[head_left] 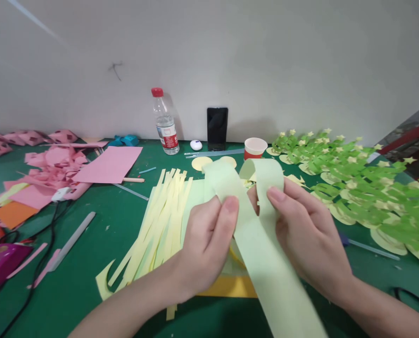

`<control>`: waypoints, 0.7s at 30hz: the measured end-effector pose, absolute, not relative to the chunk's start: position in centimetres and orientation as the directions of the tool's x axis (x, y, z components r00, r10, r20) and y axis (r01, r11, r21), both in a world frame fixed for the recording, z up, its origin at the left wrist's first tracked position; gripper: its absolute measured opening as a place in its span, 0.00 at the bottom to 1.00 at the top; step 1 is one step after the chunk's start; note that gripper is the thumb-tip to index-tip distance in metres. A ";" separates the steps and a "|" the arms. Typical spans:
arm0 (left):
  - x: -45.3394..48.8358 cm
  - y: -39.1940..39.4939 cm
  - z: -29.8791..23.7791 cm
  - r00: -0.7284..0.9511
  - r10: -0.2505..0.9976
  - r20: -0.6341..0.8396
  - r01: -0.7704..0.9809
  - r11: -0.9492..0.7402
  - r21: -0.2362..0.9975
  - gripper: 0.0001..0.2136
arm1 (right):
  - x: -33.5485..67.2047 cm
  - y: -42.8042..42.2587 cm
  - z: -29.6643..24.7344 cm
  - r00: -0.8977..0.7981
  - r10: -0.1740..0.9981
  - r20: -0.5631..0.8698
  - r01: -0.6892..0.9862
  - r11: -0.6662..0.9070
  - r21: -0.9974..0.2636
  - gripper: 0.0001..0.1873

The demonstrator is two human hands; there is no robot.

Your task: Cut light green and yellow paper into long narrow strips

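Note:
My left hand (pixel 205 244) and my right hand (pixel 309 234) meet above the green table (pixel 89 263), both pinched on a wide pale green paper strip (pixel 265 253). The strip runs from the lower right up between my thumbs and curls over into loops at the top. Under my hands lies a fan of thin yellow paper strips (pixel 162 225) and a yellow sheet (pixel 230 286).
Green paper trees with yellow stars (pixel 357 183) crowd the right. Pink paper pieces (pixel 54 173) and a pink sheet (pixel 109 164) lie left. A water bottle (pixel 165 123), black phone (pixel 217 128) and red paper cup (pixel 255 148) stand at the wall. Cables and a magenta device (pixel 1 263) sit at the left edge.

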State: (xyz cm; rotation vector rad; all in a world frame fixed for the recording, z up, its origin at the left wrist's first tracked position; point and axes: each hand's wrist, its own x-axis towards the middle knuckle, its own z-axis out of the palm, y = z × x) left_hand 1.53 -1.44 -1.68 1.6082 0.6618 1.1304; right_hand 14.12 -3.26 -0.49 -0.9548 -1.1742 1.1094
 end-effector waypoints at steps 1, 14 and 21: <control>1.5 -1.4 -1.6 0.398 0.855 0.334 -0.105 -0.319 0.942 0.16 | 14.1 -3.3 -0.4 0.038 0.977 0.209 -0.138 0.212 -0.967 0.12; 1.7 -1.2 -1.6 0.436 0.850 0.294 -0.048 -0.304 0.951 0.16 | 14.9 -3.1 0.4 -0.014 0.985 0.170 0.059 0.171 -0.984 0.17; 1.8 -1.5 -1.7 0.449 0.861 0.239 -0.059 -0.238 0.969 0.15 | 14.1 -3.2 -0.3 0.103 0.971 0.217 0.101 0.207 -0.973 0.20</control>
